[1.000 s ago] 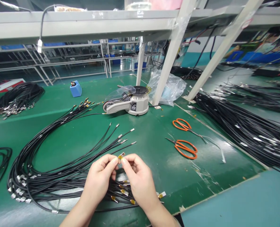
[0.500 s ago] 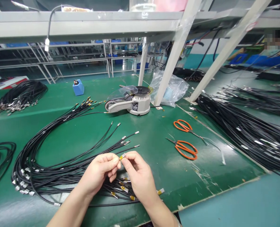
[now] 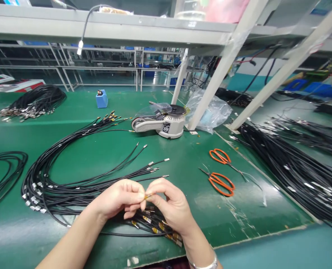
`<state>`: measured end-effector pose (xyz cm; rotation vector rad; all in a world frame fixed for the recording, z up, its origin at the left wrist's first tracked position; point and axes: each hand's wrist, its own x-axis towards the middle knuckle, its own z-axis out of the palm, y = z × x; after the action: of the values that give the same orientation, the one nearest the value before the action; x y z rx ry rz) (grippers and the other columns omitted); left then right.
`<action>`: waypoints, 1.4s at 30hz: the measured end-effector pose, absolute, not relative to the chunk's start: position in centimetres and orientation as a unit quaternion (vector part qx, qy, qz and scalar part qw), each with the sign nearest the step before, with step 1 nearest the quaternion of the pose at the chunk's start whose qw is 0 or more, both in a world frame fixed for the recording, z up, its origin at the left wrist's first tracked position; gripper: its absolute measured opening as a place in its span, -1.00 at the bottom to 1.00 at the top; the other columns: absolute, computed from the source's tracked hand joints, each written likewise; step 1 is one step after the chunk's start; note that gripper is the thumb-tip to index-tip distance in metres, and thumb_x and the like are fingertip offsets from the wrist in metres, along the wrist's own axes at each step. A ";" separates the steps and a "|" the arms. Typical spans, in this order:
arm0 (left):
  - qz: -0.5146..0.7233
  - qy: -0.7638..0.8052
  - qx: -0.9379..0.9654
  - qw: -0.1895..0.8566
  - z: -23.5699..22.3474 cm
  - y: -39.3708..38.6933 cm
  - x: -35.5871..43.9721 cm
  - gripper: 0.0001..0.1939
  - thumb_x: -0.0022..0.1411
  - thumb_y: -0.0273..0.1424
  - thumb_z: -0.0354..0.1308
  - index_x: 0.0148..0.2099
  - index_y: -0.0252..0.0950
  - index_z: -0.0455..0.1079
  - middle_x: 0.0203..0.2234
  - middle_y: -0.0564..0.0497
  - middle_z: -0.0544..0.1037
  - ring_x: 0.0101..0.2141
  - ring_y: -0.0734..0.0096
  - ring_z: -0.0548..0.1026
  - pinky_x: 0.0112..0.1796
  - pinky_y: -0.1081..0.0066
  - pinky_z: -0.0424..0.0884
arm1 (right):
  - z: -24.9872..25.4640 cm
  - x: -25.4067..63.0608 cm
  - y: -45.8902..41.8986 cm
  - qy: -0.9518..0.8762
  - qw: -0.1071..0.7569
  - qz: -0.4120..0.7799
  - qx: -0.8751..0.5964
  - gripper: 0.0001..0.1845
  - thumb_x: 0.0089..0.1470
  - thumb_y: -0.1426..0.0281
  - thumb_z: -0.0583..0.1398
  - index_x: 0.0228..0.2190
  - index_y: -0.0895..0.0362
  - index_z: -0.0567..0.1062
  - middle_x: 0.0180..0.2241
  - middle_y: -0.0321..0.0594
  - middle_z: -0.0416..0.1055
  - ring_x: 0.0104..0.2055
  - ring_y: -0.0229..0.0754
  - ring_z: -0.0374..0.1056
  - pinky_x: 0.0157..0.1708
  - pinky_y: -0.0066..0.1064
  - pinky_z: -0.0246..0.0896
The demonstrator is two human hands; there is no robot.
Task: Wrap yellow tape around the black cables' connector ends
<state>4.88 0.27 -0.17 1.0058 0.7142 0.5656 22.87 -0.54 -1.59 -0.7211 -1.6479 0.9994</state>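
Over the near part of the green table, my left hand [image 3: 123, 198] and my right hand [image 3: 168, 201] meet fingertip to fingertip. Both are closed in a pinch on a cable end wrapped in amber tape [image 3: 147, 196]; most of it is hidden by the fingers. Below and behind them lies a bundle of black cables [image 3: 78, 192], curving round to the left, with silver metal connectors. Several cable ends with amber tape [image 3: 146, 219] lie on the table just under my hands.
Two orange-handled scissors [image 3: 221, 184] lie to the right. Farther back stand a round tape dispenser [image 3: 171, 125] and a blue holder [image 3: 101, 99]. Cable piles lie at the far left [image 3: 39, 99] and right [image 3: 283, 164]. A slanted shelf post [image 3: 224, 71] rises behind, beside a clear plastic bag [image 3: 214, 112].
The view has shifted a little, so the table things appear farther right. My right hand has turned, and its fingers now cover more of the taped cable end.
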 end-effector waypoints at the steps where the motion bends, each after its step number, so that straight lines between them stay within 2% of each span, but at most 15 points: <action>1: 0.298 0.367 0.507 0.721 0.0 0.0 5.3 -0.75 0.09 -0.26 0.19 -0.48 -0.36 0.40 -0.74 0.16 0.25 -0.72 0.64 0.16 -0.65 0.56 0.09 | -1.5 23.5 -0.4 -0.683 0.508 0.419 -0.315 -0.90 0.06 0.45 0.24 -0.33 0.05 0.55 -0.38 -0.26 0.46 -0.29 -0.20 0.39 -0.22 -0.36 0.31; 3: 0.367 0.436 0.622 0.537 0.0 -0.5 6.3 -0.81 0.20 -0.35 0.10 -0.42 -0.32 0.40 -0.59 0.09 0.39 -0.55 0.56 0.31 -0.50 0.52 0.22 | -1.4 24.8 -0.4 -0.671 0.496 0.429 -0.345 -0.80 0.06 0.44 0.24 -0.21 0.04 0.52 -0.29 -0.22 0.46 -0.24 -0.19 0.40 -0.19 -0.35 0.33; 5: 0.394 0.445 0.727 0.344 -0.3 -1.0 7.1 -0.83 0.26 -0.42 0.03 -0.34 -0.30 0.41 -0.48 0.04 0.45 -0.41 0.47 0.37 -0.36 0.46 0.28 | -1.5 25.7 -0.7 -0.663 0.493 0.425 -0.369 -0.78 0.06 0.44 0.24 -0.19 0.05 0.51 -0.27 -0.22 0.45 -0.23 -0.19 0.40 -0.20 -0.37 0.33; 7: 0.393 0.407 0.789 0.239 -0.8 -1.3 7.4 -0.83 0.30 -0.46 -0.02 -0.25 -0.30 0.40 -0.45 0.01 0.45 -0.38 0.44 0.37 -0.32 0.42 0.30 | -1.9 26.1 -1.1 -0.667 0.498 0.399 -0.385 -0.88 0.06 0.45 0.24 -0.30 0.05 0.53 -0.33 -0.25 0.46 -0.26 -0.21 0.40 -0.22 -0.39 0.32; 10: 0.393 0.373 0.826 0.155 -1.4 -1.3 7.4 -0.85 0.31 -0.51 -0.03 -0.17 -0.32 0.37 -0.44 0.00 0.43 -0.38 0.43 0.36 -0.34 0.43 0.32 | -2.5 25.9 -1.4 -0.669 0.516 0.362 -0.395 -0.91 0.07 0.49 0.23 -0.39 0.06 0.53 -0.39 -0.28 0.47 -0.31 -0.23 0.39 -0.26 -0.42 0.30; 16: 0.376 0.345 0.854 0.096 -1.7 -1.2 7.6 -0.78 0.29 -0.51 0.01 -0.01 -0.32 0.31 -0.38 -0.04 0.47 -0.38 0.41 0.36 -0.34 0.40 0.34 | -3.1 25.6 -1.4 -0.681 0.527 0.332 -0.386 -0.90 0.06 0.51 0.23 -0.40 0.07 0.53 -0.41 -0.28 0.48 -0.34 -0.23 0.39 -0.31 -0.43 0.30; 19: 0.354 0.350 0.864 0.079 -2.2 -1.5 8.1 -0.81 0.32 -0.51 -0.06 -0.11 -0.31 0.35 -0.43 -0.02 0.46 -0.41 0.39 0.35 -0.38 0.40 0.33 | -3.0 25.9 -2.0 -0.688 0.504 0.329 -0.406 -0.92 0.06 0.49 0.23 -0.43 0.08 0.52 -0.43 -0.27 0.47 -0.36 -0.22 0.40 -0.32 -0.43 0.29; 24: 0.248 0.378 0.891 0.052 -3.3 -2.1 9.0 -0.72 0.31 -0.51 -0.16 -0.34 -0.31 0.35 -0.52 -0.01 0.40 -0.47 0.35 0.32 -0.43 0.36 0.27 | -3.4 26.4 -3.1 -0.686 0.435 0.340 -0.474 -0.89 0.10 0.44 0.19 -0.44 0.09 0.51 -0.44 -0.25 0.48 -0.37 -0.19 0.41 -0.32 -0.42 0.29; 28: 0.168 0.393 0.898 0.102 -2.7 -1.7 8.9 -0.71 0.34 -0.44 -0.13 -0.37 -0.29 0.36 -0.51 0.02 0.44 -0.45 0.35 0.37 -0.39 0.36 0.29 | -4.6 26.7 -3.5 -0.691 0.381 0.338 -0.513 -0.86 0.09 0.45 0.16 -0.47 0.09 0.50 -0.46 -0.24 0.49 -0.39 -0.17 0.41 -0.35 -0.41 0.26; 31: 0.193 0.410 0.878 0.153 -2.1 -0.5 8.8 -0.70 0.36 -0.39 -0.13 -0.33 -0.26 0.39 -0.48 0.03 0.48 -0.40 0.40 0.42 -0.32 0.41 0.33 | -5.3 27.5 -3.5 -0.720 0.347 0.349 -0.489 -0.88 0.01 0.49 0.20 -0.51 0.09 0.52 -0.50 -0.27 0.47 -0.45 -0.19 0.39 -0.42 -0.45 0.23; 34: 0.252 0.436 0.858 0.103 -3.0 1.5 9.6 -0.76 0.33 -0.44 -0.10 -0.21 -0.25 0.41 -0.37 -0.01 0.52 -0.32 0.36 0.45 -0.25 0.39 0.36 | -4.5 29.0 -2.8 -0.748 0.320 0.403 -0.419 -0.88 -0.10 0.51 0.26 -0.60 0.09 0.53 -0.54 -0.32 0.48 -0.48 -0.23 0.37 -0.46 -0.48 0.20; 36: 0.251 0.472 0.844 0.035 -4.4 3.0 10.6 -0.79 0.27 -0.49 -0.04 -0.17 -0.25 0.42 -0.30 -0.05 0.53 -0.26 0.26 0.45 -0.22 0.30 0.37 | -2.8 30.1 -1.4 -0.713 0.352 0.423 -0.433 -0.85 -0.08 0.49 0.25 -0.63 0.10 0.53 -0.57 -0.33 0.47 -0.48 -0.24 0.35 -0.44 -0.48 0.19; 38: 0.225 0.503 0.835 -0.011 -5.6 4.4 11.7 -0.79 0.24 -0.51 -0.03 -0.23 -0.26 0.44 -0.29 -0.09 0.52 -0.26 0.18 0.45 -0.23 0.24 0.37 | -0.6 31.2 1.0 -0.619 0.430 0.455 -0.475 -0.85 -0.05 0.43 0.25 -0.62 0.13 0.54 -0.59 -0.31 0.46 -0.48 -0.25 0.33 -0.43 -0.47 0.19; 40: 0.211 0.519 0.828 -0.015 -6.2 5.2 12.5 -0.74 0.25 -0.52 -0.09 -0.34 -0.27 0.42 -0.33 -0.10 0.52 -0.29 0.16 0.45 -0.27 0.22 0.37 | 1.6 32.0 4.5 -0.487 0.511 0.506 -0.495 -0.84 -0.07 0.36 0.29 -0.58 0.18 0.54 -0.57 -0.28 0.48 -0.51 -0.27 0.32 -0.46 -0.47 0.20; 42: 0.241 0.519 0.819 0.032 -6.2 5.3 12.8 -0.71 0.26 -0.51 -0.13 -0.40 -0.26 0.37 -0.39 -0.07 0.50 -0.34 0.21 0.45 -0.30 0.26 0.37 | 3.2 32.5 8.8 -0.421 0.552 0.502 -0.515 -0.85 -0.02 0.35 0.27 -0.48 0.21 0.54 -0.50 -0.27 0.49 -0.49 -0.31 0.33 -0.47 -0.50 0.21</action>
<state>12.78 5.28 -6.18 2.5228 1.5972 0.7429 32.49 8.77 3.17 -1.2180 -0.9963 1.1870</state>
